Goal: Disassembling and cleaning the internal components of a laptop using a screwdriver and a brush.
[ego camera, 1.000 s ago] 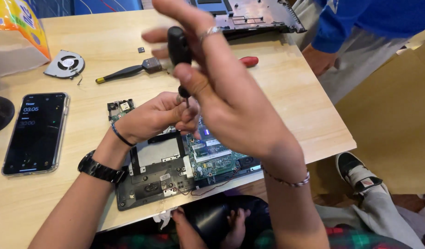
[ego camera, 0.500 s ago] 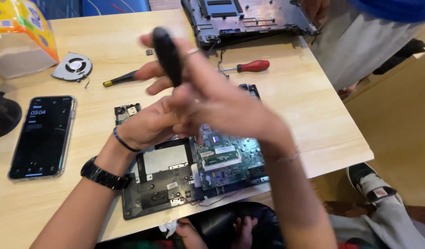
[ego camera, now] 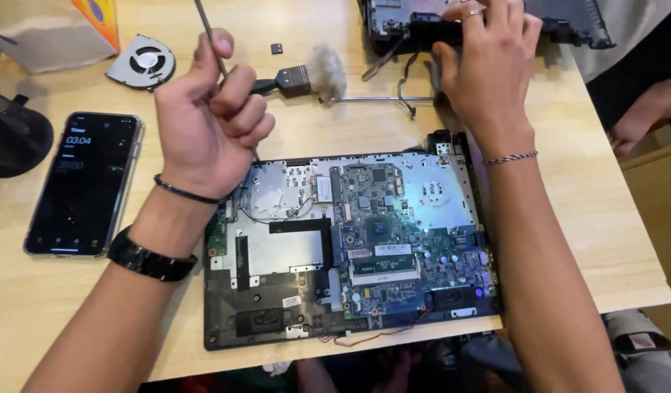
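Note:
An opened laptop base lies in front of me with its green circuit board and metal shields bare. My left hand is a fist around a thin metal rod tool; its tip points down at the base's upper left corner. My right hand reaches to the table's far side and lies palm down on a black laptop cover. A thin metal shaft runs along the table up to its thumb, and the shaft's handle end is hidden under that hand.
A smartphone with a timer lies at the left. A loose cooling fan, a small black chip and a dusty brush sit behind the base. Another person's hand is at the right edge. An orange bag is far left.
My right hand, which held a black-handled screwdriver upright over the laptop, has moved away to the far cover. The left hand has lifted off the board and now grips the thin rod.

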